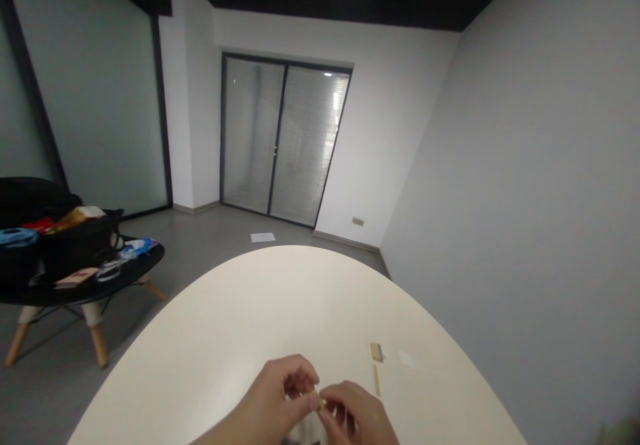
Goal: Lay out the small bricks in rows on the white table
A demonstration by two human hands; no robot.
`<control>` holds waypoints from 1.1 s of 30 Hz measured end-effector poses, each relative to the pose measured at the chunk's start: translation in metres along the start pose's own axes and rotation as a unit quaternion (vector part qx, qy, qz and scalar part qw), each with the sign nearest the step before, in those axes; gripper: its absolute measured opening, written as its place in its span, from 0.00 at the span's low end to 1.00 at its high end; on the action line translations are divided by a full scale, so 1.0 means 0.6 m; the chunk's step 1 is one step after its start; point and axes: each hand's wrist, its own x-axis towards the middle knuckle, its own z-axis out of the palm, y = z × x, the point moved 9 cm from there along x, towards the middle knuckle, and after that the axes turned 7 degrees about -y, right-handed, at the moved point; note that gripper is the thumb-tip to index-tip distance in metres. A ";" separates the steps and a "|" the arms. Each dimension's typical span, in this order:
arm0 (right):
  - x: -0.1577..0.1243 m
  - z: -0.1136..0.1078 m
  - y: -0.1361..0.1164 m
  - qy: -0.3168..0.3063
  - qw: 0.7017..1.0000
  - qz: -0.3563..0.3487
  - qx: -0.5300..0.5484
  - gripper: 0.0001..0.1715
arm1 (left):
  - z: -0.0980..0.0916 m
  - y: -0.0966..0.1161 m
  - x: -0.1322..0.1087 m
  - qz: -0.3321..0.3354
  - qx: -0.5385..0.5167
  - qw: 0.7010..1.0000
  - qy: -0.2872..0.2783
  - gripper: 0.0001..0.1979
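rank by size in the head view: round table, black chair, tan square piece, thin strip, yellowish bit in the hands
1. Round table
2. Black chair
3. Tan square piece and thin strip: too alike to rank; the strip is longer but narrower
4. Yellowish bit: smallest by what shows, partly hidden

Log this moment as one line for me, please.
left hand: pinching small yellowish piece | right hand: holding same piece | round table: thin strip, tan rectangle, white slip
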 end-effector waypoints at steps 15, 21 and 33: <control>0.009 -0.030 -0.053 0.068 0.984 -0.100 -0.132 0.08 | 0.003 -0.030 0.006 -0.040 -0.101 0.994 0.017 0.12; -0.005 -0.091 0.041 0.096 0.984 0.101 -0.112 0.07 | -0.008 -0.021 0.001 -0.045 -0.028 0.998 0.029 0.06; -0.087 -0.190 0.224 -0.006 0.878 0.435 -0.201 0.08 | -0.005 -0.035 -0.004 -0.080 0.110 0.991 -0.016 0.06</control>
